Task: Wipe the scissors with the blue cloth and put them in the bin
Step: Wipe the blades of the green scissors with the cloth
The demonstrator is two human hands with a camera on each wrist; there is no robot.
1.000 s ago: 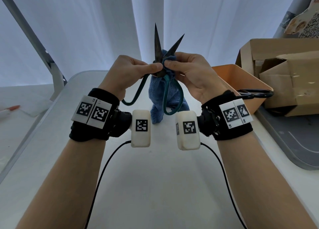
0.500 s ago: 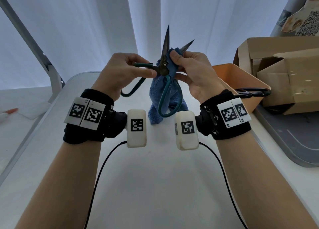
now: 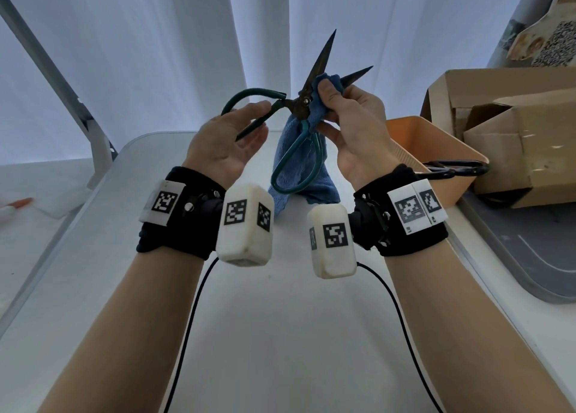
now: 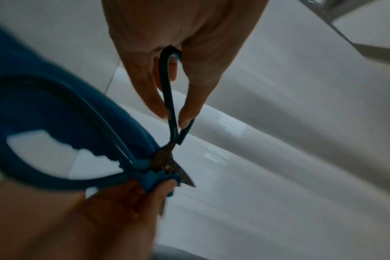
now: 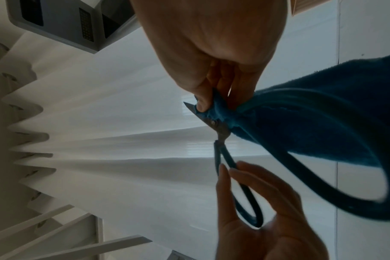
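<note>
Up above the bench (image 3: pixel 280 334), two hands held a pair of scissors (image 3: pixel 307 101) with blades spread and pointing away. The left hand (image 3: pixel 229 141) pinched one green handle loop between thumb and fingers, likely to steady the tool and keep it open. The right hand (image 3: pixel 352 122) pinched a blue cloth (image 3: pixel 299 175) around one blade near the pivot, apparently to wipe it; the rest of the cloth hung down. An orange bin (image 3: pixel 436 144) waited at far right. Only square coded markers showed on the wristbands; no readable writing.
</note>
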